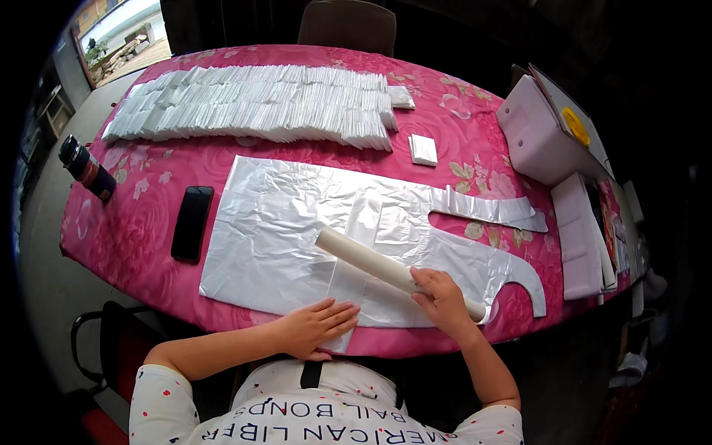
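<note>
A sheet of thin white plastic film [274, 222], shaped like a disposable apron, lies spread over the near middle of the table. Strap-like cut ends point to the right, and a folded band crosses its middle. My right hand [443, 300] grips a pale rigid tube [363, 258] near its lower right end. The tube slants across the film toward the upper left. With fingers stretched out flat, my left hand [319, 328] rests on the film's near edge, beside the table's edge, and holds nothing.
Tightly packed rows of small folded white packets [252, 104] fill the far left. A single folded packet [423, 150] lies right of them. A black phone [193, 222] and dark bottle [87, 169] are at left, white foam boxes [538, 130] at right. A pink floral cloth [141, 245] covers the table.
</note>
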A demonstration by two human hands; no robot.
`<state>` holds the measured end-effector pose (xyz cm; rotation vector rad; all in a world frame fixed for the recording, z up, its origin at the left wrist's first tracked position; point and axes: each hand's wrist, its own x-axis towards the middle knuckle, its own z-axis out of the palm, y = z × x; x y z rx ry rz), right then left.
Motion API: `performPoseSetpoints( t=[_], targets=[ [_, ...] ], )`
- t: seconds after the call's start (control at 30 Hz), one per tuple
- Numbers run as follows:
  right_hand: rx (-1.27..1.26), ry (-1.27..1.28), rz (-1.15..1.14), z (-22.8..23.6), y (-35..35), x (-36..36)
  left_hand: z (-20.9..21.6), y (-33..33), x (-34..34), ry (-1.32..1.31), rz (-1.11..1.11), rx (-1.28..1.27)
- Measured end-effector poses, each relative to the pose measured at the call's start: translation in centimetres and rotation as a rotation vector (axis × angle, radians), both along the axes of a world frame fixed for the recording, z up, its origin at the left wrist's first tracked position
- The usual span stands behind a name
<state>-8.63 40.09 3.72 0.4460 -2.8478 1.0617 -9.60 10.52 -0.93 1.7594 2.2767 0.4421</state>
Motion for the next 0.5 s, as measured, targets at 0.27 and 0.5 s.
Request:
performPoseSetpoints(
  t=[0.27, 0.5],
  targets=[
    [0.290, 0.188, 0.124, -2.0, -3.9, -2.8, -2.4, 1.5, 3.6, 0.244, 0.134, 0.046],
    [0.256, 0.345, 0.035, -3.5, -4.2, -13.0, -2.6, 1.3, 3.6, 0.235, 0.102, 0.073]
  ],
)
